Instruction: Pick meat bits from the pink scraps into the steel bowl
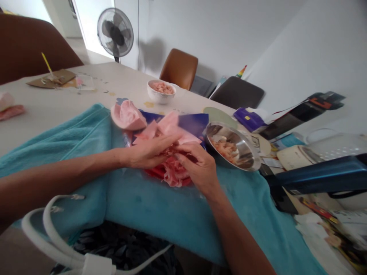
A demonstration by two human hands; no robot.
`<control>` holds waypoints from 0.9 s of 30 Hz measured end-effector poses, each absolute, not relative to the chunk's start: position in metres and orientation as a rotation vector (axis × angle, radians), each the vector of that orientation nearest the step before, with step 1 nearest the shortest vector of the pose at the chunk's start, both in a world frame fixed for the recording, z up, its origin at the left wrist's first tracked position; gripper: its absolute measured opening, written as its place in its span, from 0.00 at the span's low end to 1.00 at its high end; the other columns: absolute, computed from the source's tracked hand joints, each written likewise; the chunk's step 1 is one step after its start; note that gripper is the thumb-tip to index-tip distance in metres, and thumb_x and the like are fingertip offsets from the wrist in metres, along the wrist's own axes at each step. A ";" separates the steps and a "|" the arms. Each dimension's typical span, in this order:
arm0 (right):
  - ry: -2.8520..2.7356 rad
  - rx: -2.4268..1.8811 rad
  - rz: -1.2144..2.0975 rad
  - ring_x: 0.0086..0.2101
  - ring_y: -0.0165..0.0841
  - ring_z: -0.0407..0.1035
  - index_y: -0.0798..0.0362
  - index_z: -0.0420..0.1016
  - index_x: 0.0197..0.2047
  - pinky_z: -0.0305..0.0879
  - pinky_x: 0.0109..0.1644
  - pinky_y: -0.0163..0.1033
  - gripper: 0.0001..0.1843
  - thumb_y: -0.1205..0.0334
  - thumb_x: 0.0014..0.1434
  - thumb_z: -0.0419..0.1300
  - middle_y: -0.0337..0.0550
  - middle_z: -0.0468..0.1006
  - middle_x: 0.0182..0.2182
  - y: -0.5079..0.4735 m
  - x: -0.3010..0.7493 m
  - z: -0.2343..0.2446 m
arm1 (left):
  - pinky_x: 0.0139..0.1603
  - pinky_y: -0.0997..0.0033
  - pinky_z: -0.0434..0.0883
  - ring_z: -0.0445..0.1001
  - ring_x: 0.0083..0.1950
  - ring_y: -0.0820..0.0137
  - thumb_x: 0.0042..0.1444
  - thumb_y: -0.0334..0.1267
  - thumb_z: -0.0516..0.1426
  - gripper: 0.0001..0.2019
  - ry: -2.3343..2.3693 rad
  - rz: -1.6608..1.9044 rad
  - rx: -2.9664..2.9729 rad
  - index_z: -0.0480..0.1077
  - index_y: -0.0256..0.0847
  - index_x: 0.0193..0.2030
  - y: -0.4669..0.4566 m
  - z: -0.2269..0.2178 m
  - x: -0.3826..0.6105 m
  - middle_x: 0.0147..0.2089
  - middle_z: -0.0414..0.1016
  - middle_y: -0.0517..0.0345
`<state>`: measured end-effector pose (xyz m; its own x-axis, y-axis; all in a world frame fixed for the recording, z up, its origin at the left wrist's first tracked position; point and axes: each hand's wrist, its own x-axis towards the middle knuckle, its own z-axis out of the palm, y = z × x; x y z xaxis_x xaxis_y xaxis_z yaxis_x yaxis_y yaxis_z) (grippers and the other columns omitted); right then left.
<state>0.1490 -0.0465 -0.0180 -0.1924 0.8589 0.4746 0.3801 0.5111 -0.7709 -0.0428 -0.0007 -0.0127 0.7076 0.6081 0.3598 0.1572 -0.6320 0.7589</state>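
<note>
My left hand (151, 151) reaches in from the left, its fingers long and pressed together, thumb below. My right hand (199, 164) meets it with bent fingers and thumb. Between the fingertips is a small reddish piece of fruit, apparently pomelo (171, 149), mostly hidden. Beneath both hands lies a heap of torn pink membranes (174, 173) on red and blue plastic. Larger flat pale-pink pieces (169, 124) stick up behind them. A thick, hollow pink rind (129, 114) rests just beyond my left hand. To the right, a tilted steel bowl (252, 156) contains fruit pieces.
A teal towel (137, 202) covers the near table. Farther back stands a white bowl (161, 97) filled with pink pulp. Boxes, including a long blue box (321, 175), crowd the right. White cables (48, 236) hang at lower left. Chairs and a fan (116, 32) stand beyond.
</note>
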 end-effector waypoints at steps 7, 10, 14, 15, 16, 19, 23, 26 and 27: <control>-1.579 -1.157 0.681 0.34 0.31 0.74 0.49 0.79 0.33 0.70 0.40 0.37 0.05 0.66 0.55 0.62 0.37 0.80 0.33 -0.048 0.143 -0.019 | 0.56 0.68 0.70 0.73 0.55 0.64 0.64 0.33 0.51 0.23 0.387 0.926 2.354 0.62 0.35 0.65 0.007 -0.031 -0.044 0.56 0.74 0.45; -1.369 -1.166 0.872 0.30 0.29 0.72 0.49 0.80 0.31 0.70 0.38 0.37 0.02 0.62 0.53 0.65 0.36 0.80 0.30 -0.046 0.140 -0.022 | 0.57 0.68 0.71 0.74 0.56 0.64 0.65 0.32 0.51 0.24 0.394 0.916 2.386 0.60 0.35 0.68 0.008 -0.034 -0.045 0.56 0.75 0.44; -1.032 -1.083 1.207 0.27 0.27 0.70 0.49 0.81 0.30 0.71 0.35 0.36 0.05 0.60 0.47 0.69 0.34 0.78 0.26 -0.043 0.138 -0.024 | 0.60 0.65 0.70 0.72 0.60 0.61 0.65 0.33 0.52 0.25 0.413 0.942 2.433 0.59 0.36 0.68 0.008 -0.034 -0.046 0.59 0.73 0.42; -0.976 -1.054 1.265 0.26 0.27 0.70 0.49 0.81 0.30 0.71 0.35 0.36 0.05 0.60 0.46 0.70 0.34 0.78 0.25 -0.042 0.138 -0.024 | 0.60 0.65 0.70 0.72 0.59 0.62 0.65 0.33 0.51 0.25 0.397 0.949 2.434 0.59 0.36 0.69 0.008 -0.034 -0.046 0.59 0.73 0.42; -0.934 -1.029 1.313 0.26 0.26 0.69 0.49 0.81 0.29 0.71 0.34 0.36 0.06 0.59 0.45 0.70 0.34 0.77 0.25 -0.041 0.138 -0.024 | 0.59 0.65 0.70 0.73 0.58 0.62 0.65 0.32 0.51 0.25 0.376 0.951 2.427 0.59 0.37 0.68 0.008 -0.033 -0.045 0.58 0.74 0.42; -0.863 -0.987 1.421 0.25 0.26 0.68 0.50 0.81 0.31 0.72 0.33 0.36 0.09 0.59 0.44 0.71 0.34 0.77 0.26 -0.040 0.139 -0.023 | 0.57 0.65 0.72 0.75 0.55 0.64 0.65 0.32 0.51 0.23 0.350 0.945 2.372 0.62 0.38 0.67 0.008 -0.032 -0.043 0.55 0.75 0.44; -0.855 -0.965 1.466 0.26 0.25 0.67 0.52 0.79 0.31 0.71 0.31 0.33 0.09 0.60 0.45 0.71 0.34 0.76 0.26 -0.041 0.141 -0.018 | 0.56 0.64 0.72 0.75 0.54 0.63 0.64 0.31 0.52 0.22 0.363 0.926 2.321 0.65 0.39 0.65 0.008 -0.032 -0.043 0.54 0.76 0.45; -0.931 -0.956 1.336 0.25 0.25 0.68 0.52 0.76 0.29 0.70 0.29 0.32 0.06 0.60 0.49 0.68 0.33 0.74 0.24 -0.040 0.148 -0.011 | 0.60 0.64 0.69 0.73 0.58 0.62 0.63 0.33 0.53 0.22 0.420 0.932 2.277 0.66 0.38 0.64 0.007 -0.032 -0.044 0.58 0.74 0.44; -0.965 -0.962 1.232 0.24 0.25 0.68 0.52 0.74 0.29 0.70 0.29 0.33 0.06 0.60 0.50 0.67 0.33 0.74 0.24 -0.038 0.154 -0.008 | 0.61 0.63 0.68 0.72 0.59 0.61 0.63 0.34 0.54 0.23 0.452 0.927 2.257 0.66 0.38 0.64 0.007 -0.033 -0.045 0.59 0.74 0.44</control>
<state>0.1535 -0.0380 -0.0081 0.0835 0.9945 0.0635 -0.2998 0.0858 -0.9501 -0.0448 0.0068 -0.0326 0.6908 0.5259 0.4962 0.0676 -0.7303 0.6798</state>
